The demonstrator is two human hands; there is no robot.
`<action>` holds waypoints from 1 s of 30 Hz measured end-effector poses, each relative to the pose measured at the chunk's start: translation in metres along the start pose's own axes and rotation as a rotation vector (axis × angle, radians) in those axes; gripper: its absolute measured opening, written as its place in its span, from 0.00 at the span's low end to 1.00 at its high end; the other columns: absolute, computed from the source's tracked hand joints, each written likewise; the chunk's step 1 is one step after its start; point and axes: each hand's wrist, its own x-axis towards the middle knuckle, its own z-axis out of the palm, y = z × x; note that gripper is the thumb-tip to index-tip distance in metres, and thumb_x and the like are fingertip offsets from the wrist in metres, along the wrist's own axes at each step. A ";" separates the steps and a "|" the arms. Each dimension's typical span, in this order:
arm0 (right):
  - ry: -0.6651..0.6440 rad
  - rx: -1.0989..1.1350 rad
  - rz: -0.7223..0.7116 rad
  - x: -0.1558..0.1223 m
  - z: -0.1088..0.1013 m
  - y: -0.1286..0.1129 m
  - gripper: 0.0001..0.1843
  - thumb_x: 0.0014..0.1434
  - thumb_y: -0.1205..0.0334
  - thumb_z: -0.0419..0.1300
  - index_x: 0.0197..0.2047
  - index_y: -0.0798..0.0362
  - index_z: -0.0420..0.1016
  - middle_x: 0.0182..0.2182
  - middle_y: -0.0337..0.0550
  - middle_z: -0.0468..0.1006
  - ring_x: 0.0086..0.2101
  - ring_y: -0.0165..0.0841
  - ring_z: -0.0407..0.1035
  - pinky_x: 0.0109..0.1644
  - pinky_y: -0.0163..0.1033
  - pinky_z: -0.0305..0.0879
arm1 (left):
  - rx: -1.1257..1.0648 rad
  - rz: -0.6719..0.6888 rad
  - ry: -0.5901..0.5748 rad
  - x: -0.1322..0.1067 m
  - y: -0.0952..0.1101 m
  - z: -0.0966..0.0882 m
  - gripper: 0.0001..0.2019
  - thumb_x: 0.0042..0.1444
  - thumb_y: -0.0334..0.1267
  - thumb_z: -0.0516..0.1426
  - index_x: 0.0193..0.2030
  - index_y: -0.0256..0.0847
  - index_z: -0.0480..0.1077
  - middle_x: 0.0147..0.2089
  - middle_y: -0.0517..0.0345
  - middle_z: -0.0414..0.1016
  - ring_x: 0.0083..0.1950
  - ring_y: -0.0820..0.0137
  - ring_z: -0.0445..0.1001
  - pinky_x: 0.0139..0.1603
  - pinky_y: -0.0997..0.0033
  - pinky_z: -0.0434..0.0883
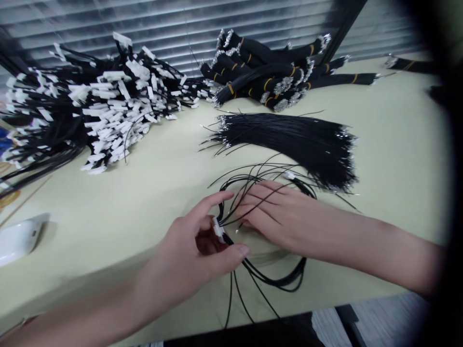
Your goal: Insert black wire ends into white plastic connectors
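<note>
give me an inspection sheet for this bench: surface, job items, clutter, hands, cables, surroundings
surface: pale tabletop, visible between the piles
job items: white connector with black wires attached
clutter: small white object by the left edge
hands: left hand holds the connector, thumb and index finger apart; right hand among the wires, fingertips partly hidden
cables: loose black bundle beyond the right hand; yellow-banded bundles behind it; white-ended pile at far left
surroundings: slatted blinds behind the table
</note>
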 end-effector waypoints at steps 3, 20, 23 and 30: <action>0.012 0.138 0.025 -0.005 -0.006 0.002 0.12 0.62 0.76 0.47 0.45 0.59 0.67 0.40 0.49 0.74 0.44 0.41 0.66 0.50 0.49 0.61 | -0.014 0.011 0.002 0.000 -0.001 0.001 0.33 0.52 0.43 0.61 0.63 0.54 0.53 0.30 0.65 0.70 0.30 0.72 0.69 0.32 0.73 0.69; 0.280 0.614 0.194 0.002 -0.020 -0.014 0.09 0.63 0.75 0.49 0.41 0.58 0.68 0.34 0.40 0.72 0.35 0.27 0.65 0.40 0.31 0.63 | -0.005 0.020 -0.013 -0.001 -0.001 0.001 0.33 0.52 0.42 0.62 0.62 0.56 0.53 0.30 0.66 0.71 0.30 0.70 0.72 0.33 0.71 0.71; 0.247 0.508 0.117 0.000 -0.019 -0.013 0.12 0.64 0.76 0.45 0.40 0.60 0.68 0.33 0.43 0.73 0.35 0.30 0.65 0.39 0.36 0.65 | 0.007 0.026 -0.007 0.001 -0.002 0.000 0.33 0.52 0.42 0.62 0.63 0.56 0.53 0.29 0.65 0.70 0.30 0.70 0.72 0.33 0.70 0.71; 0.231 0.356 0.121 0.000 -0.014 -0.019 0.09 0.62 0.76 0.50 0.40 0.61 0.70 0.32 0.43 0.71 0.35 0.31 0.64 0.41 0.38 0.65 | 0.025 0.036 -0.013 0.001 -0.003 0.000 0.33 0.52 0.43 0.61 0.63 0.57 0.53 0.30 0.65 0.69 0.31 0.70 0.72 0.33 0.71 0.71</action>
